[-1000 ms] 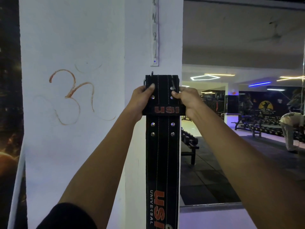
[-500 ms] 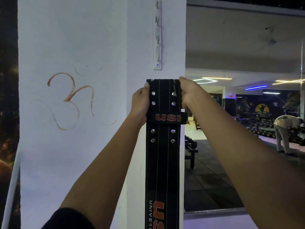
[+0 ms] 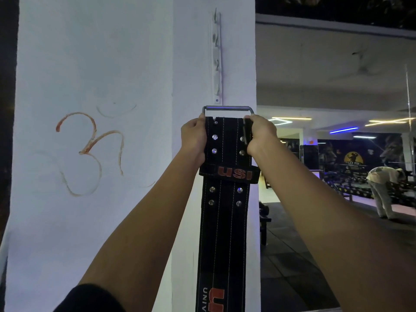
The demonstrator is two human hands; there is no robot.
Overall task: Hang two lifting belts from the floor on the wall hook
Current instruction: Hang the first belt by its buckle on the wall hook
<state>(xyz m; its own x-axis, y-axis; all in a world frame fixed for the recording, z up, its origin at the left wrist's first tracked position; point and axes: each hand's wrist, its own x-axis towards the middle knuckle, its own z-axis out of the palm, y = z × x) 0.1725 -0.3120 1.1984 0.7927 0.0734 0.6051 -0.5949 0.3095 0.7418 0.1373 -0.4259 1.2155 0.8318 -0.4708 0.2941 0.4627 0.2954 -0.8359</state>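
A black lifting belt (image 3: 225,221) with red lettering and metal rivets hangs straight down in front of a white pillar. My left hand (image 3: 193,138) grips its upper left edge and my right hand (image 3: 262,136) grips its upper right edge. The belt's metal buckle bar (image 3: 227,108) stands up above the belt top, just below a white vertical hook rail (image 3: 216,61) screwed to the pillar. The buckle is apart from the hooks. A second belt is not in view.
The white pillar (image 3: 101,64) carries an orange drawn symbol (image 3: 90,152) on its left face. To the right lies a dim gym floor with benches and dumbbell racks, and a person (image 3: 382,188) bends over at the far right.
Both hands have raised the belt top closer to the hook rail. The metal buckle bar now shows above the belt, and my right hand has shifted to the upper right corner.
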